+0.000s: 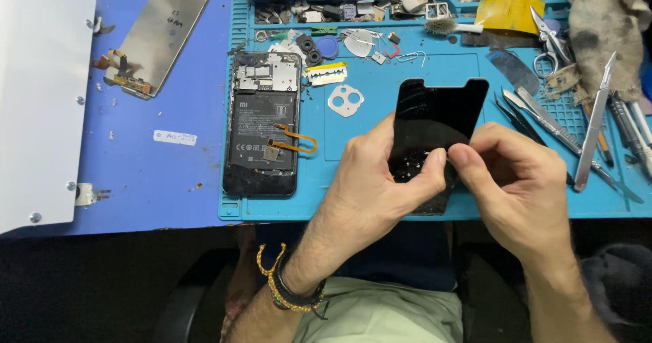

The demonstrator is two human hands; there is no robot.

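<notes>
Over the blue repair mat (353, 200), we pinch a cracked black screen panel (435, 115) between left hand (380, 187) and right hand (516, 180), beside an opened phone (263, 132).

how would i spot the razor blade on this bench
Start at the blue work mat and find the opened phone lying on its left part. Just right of the phone's top corner lies the razor blade, a small flat silver rectangle with a yellow strip, left of the grey camera-hole frame.
</notes>
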